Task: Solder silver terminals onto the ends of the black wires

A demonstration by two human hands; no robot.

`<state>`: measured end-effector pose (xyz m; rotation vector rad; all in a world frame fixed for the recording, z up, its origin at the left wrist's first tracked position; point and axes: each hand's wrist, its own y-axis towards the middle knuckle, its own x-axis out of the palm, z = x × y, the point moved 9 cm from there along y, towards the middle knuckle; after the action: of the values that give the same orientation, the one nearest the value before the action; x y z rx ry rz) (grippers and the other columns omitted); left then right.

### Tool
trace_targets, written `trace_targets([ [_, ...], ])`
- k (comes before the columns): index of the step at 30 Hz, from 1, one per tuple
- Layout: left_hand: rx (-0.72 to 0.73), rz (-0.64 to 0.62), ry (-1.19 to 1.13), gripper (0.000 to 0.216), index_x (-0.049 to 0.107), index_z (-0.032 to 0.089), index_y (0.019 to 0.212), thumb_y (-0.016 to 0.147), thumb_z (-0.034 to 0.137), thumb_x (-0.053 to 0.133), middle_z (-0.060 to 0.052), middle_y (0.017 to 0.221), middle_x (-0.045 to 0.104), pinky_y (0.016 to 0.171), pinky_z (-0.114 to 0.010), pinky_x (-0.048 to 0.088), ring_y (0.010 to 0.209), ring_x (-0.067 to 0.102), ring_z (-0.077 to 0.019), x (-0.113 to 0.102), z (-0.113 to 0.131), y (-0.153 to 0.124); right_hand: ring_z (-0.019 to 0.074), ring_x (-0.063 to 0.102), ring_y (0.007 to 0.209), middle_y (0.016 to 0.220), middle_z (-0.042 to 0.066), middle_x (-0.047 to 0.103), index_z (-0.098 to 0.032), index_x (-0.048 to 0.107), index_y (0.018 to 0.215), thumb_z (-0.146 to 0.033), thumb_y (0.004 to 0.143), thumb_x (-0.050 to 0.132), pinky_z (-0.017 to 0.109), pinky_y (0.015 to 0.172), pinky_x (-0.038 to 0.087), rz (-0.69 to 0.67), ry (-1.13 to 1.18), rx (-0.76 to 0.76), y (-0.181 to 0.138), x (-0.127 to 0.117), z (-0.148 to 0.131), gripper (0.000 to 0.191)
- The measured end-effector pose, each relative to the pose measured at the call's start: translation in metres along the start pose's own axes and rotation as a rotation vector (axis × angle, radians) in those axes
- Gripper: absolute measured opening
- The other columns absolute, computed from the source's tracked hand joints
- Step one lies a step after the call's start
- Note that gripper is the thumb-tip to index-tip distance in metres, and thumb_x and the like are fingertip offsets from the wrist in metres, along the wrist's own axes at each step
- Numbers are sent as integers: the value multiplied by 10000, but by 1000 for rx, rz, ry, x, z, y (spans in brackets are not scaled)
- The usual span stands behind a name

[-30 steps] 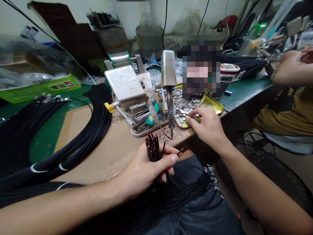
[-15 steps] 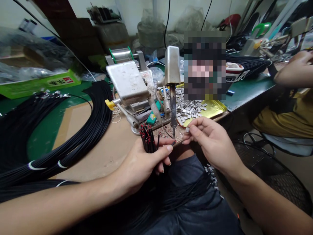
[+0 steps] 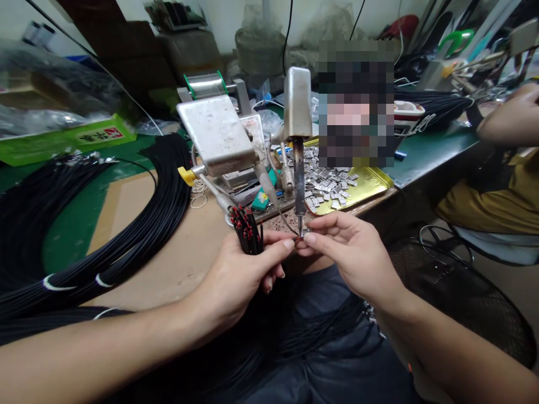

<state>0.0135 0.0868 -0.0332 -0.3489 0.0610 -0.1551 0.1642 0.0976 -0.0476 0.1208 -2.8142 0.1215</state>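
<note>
My left hand (image 3: 256, 261) is closed round a bundle of black cables (image 3: 249, 238) with red wire ends, one cable end pinched between thumb and forefinger. Between the thumb and fingers of my right hand (image 3: 347, 244) is a small metal connector (image 3: 306, 231). Connector and cable end meet right at the tip of a soldering iron (image 3: 299, 185), which points down from a fixed holder. A thin solder feed tube (image 3: 286, 223) reaches the same spot. Whether the connector touches the wires is too small to tell.
Behind my right hand, a gold tray (image 3: 370, 182) holds many metal connectors. A solder spool (image 3: 206, 85) tops the soldering machine (image 3: 217, 134). Coiled black cables (image 3: 168, 191) lie at left. A fan (image 3: 458, 303) stands low at right, near another person's arm (image 3: 509, 120).
My right hand has moved left and brought the connector to the iron's tip, against or close by the cable end. My left hand keeps its grip on the bundle. The view has shifted slightly.
</note>
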Motion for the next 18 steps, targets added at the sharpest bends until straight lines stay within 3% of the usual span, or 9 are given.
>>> trace_targets([
  [8,22,-44,25,259,694,114,874,796,359,724,-64,774,691,396,-144,325,501,451,-59,3,3,0,197,751,697,778,50,763,-149,696,923,-284,729,827,332,715,627,16,-40,-45,-2,2,-3,270],
  [18,6,-48,7,299,712,117,916,772,377,752,-39,737,659,396,-133,317,506,448,-54,1,3,0,188,754,707,787,50,775,-151,704,940,-261,770,800,320,725,626,9,-31,-74,-3,2,-5,224],
])
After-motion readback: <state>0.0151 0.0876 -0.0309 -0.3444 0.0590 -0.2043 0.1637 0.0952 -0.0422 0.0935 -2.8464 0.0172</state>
